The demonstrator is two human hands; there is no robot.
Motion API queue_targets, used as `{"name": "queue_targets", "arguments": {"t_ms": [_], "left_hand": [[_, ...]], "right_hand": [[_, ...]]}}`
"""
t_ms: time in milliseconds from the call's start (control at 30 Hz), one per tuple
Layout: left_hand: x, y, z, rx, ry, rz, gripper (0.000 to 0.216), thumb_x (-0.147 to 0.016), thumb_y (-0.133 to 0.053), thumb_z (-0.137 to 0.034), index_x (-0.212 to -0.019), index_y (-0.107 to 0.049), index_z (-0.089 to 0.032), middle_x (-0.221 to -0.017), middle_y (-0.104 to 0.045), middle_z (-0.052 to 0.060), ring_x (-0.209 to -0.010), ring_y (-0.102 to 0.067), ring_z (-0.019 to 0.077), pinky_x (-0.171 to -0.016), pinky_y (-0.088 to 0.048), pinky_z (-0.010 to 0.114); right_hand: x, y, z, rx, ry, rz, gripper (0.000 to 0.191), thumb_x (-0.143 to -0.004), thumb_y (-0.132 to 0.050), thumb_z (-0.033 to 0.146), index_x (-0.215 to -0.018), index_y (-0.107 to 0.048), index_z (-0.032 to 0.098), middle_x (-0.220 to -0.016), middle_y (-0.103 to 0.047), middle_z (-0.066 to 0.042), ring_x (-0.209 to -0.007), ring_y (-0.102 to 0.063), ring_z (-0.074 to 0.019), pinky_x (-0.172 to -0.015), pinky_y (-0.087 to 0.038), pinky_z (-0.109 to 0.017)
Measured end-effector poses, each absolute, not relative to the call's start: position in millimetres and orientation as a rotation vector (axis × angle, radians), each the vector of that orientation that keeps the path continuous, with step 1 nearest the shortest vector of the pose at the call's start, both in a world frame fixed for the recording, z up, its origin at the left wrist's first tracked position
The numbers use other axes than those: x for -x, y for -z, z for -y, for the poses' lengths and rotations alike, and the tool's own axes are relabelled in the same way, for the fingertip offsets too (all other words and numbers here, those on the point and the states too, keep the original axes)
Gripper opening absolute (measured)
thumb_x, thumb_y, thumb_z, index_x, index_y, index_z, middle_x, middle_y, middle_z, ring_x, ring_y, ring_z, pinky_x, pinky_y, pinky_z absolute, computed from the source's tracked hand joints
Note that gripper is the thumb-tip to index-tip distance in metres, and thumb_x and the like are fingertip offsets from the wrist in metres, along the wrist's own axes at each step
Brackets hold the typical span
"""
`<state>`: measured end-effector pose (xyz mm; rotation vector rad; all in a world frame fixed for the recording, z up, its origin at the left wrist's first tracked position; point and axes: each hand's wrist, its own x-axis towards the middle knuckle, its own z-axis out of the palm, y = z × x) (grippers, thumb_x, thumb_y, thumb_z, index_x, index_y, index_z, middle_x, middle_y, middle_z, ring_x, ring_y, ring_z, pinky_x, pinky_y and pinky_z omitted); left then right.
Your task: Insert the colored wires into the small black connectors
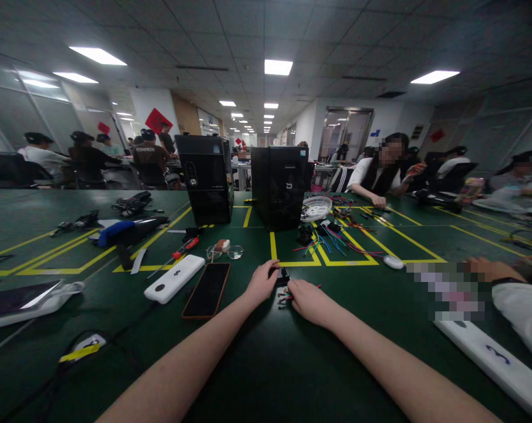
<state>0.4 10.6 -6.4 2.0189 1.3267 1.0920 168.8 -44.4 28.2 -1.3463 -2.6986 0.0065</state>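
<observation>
Both my forearms reach forward over the dark green table [266, 364]. My left hand [261, 283] is closed, pinching a small black connector [283, 275] at its fingertips. My right hand [307, 301] lies just right of it, fingers curled over a bunch of thin coloured wires [284, 298] that run to the connector. The two hands almost touch. What lies under my right palm is hidden.
A black phone [206, 289], a white power bank [174, 278], glasses [224, 252] and a red-handled screwdriver [183, 249] lie to the left. Two black computer towers [206, 178] [280, 185] stand behind. Loose cables [332, 239] and a white basket [316, 208] sit right. Another person's hand [490, 269] rests at right.
</observation>
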Motion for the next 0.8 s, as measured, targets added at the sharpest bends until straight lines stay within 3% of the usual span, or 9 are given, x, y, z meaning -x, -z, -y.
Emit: {"name": "queue_targets", "arguments": {"t_ms": [167,300,567,800], "left_hand": [[-1,7,-12,-2.009,-1.101,-1.305,0.034,-0.084,-0.046,-0.018,-0.117,-0.052,-0.014,-0.110,-0.062,0.009,-0.105,-0.055,0.0205,-0.097,-0.039,0.036],[0,7,-10,-2.001,-1.101,-1.300,0.033,-0.084,-0.047,-0.019,-0.116,-0.053,-0.015,-0.113,-0.061,0.010,-0.107,-0.055,0.0211,-0.097,-0.039,0.037],[-3,-3,-1,-2.019,-1.023,-1.008,0.038,-0.082,-0.051,-0.016,-0.120,-0.049,-0.017,-0.106,-0.065,0.007,-0.106,-0.056,0.0193,-0.100,-0.038,0.036],[-5,0,-2,-1.891,-1.043,-0.956,0.045,-0.081,-0.054,-0.020,-0.125,-0.045,-0.015,-0.123,-0.053,0.013,-0.108,-0.054,0.0213,-0.091,-0.046,0.036]], "right_hand": [[-167,-25,37,1.492,-0.072,2.634,0.024,-0.085,-0.033,0.012,-0.105,-0.047,0.014,-0.094,-0.063,-0.012,-0.086,-0.059,-0.0207,-0.073,-0.039,-0.029],[-169,-26,33,1.589,-0.097,2.584,0.026,-0.092,-0.028,0.022,-0.112,-0.044,0.016,-0.090,-0.066,-0.011,-0.079,-0.062,-0.0204,-0.066,-0.038,-0.027],[-178,-33,32,1.605,-0.011,2.453,0.048,-0.089,-0.036,0.045,-0.131,-0.035,0.021,-0.093,-0.067,-0.009,-0.081,-0.064,-0.0220,-0.066,-0.040,-0.027],[-181,-43,28,1.718,-0.029,2.496,0.032,-0.087,-0.042,0.044,-0.101,-0.057,0.019,-0.091,-0.067,-0.008,-0.086,-0.062,-0.0209,-0.068,-0.040,-0.026]]}}
